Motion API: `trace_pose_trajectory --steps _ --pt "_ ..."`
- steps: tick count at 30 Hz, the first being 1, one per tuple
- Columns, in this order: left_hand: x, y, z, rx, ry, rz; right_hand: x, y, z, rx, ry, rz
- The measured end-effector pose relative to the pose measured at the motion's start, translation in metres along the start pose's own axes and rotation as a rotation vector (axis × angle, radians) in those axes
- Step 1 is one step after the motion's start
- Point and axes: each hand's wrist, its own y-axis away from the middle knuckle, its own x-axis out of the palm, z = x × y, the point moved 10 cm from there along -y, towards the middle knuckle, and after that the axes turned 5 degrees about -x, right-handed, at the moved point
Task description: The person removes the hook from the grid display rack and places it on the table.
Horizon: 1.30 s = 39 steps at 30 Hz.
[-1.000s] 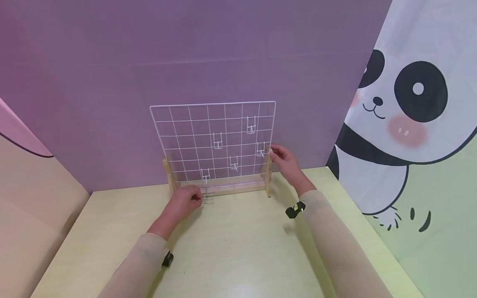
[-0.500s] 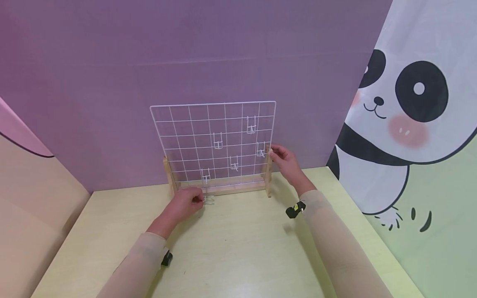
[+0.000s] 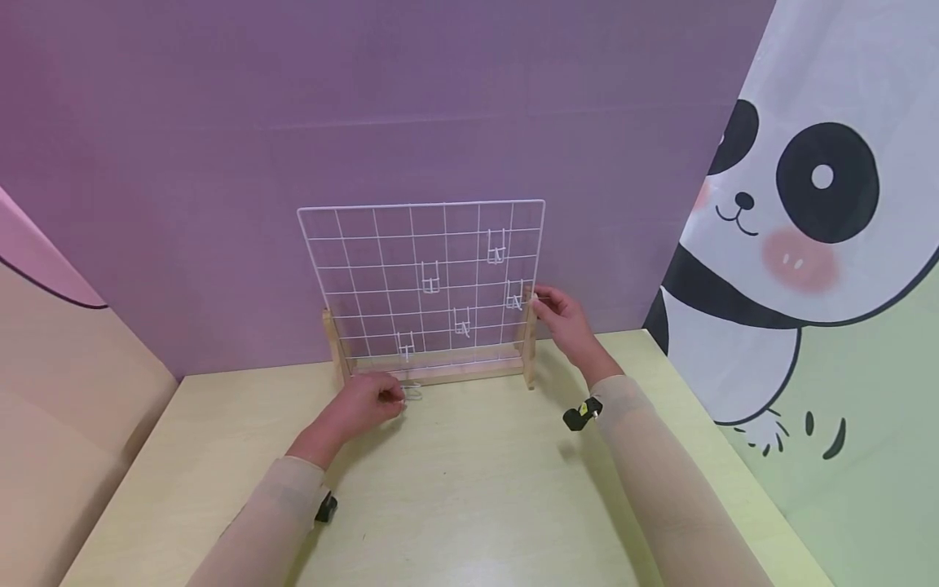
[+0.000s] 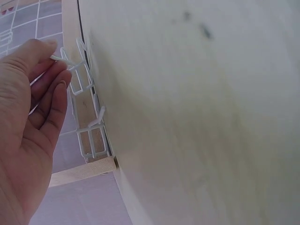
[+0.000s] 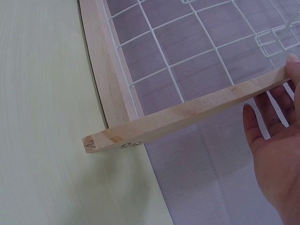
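The left hand (image 3: 362, 401) pinches a white wire hook (image 4: 78, 70) near six o'clock on the grid rack (image 3: 446, 286). At three o'clock, the right hand (image 3: 563, 316) pinches its wooden post (image 5: 201, 107). This looks like a hook-placing step, calling for slow, steady fingers.

In the head view, the left hand (image 3: 362, 403) hides the pinched end of the thin white wire hook (image 3: 413, 393) from us, and also the left foot of the pale wooden stand (image 3: 333, 338). The right wrist view's edge cuts off part of the right hand (image 5: 280, 152). We find the dark spots (image 4: 206, 31) on the pale surface (image 4: 215, 131) too blurred to name (the left wrist view shows them).
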Motion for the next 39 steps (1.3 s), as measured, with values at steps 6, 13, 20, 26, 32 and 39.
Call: trace_pose_trajectory --steps 6,13,20,26,32,39 --pt "0.004 -0.001 0.006 -0.033 0.002 0.023 0.000 -0.001 -0.001 0.000 -0.002 0.001" --pt "0.008 -0.003 0.010 -0.069 0.008 0.048 0.000 -0.002 -0.001 -0.010 -0.007 0.003" --pt "0.009 -0.003 0.011 -0.090 0.005 0.066 0.000 -0.003 0.000 -0.019 0.006 -0.014" --pt "0.009 -0.004 0.008 -0.065 -0.019 0.067 0.000 -0.002 0.000 -0.007 0.003 -0.007" --pt "0.011 -0.004 0.009 -0.081 -0.018 0.088 0.000 -0.002 -0.001 -0.012 -0.003 -0.005" --pt "0.012 -0.003 0.012 -0.080 -0.024 0.095 0.000 -0.001 0.000 -0.016 0.001 -0.001"
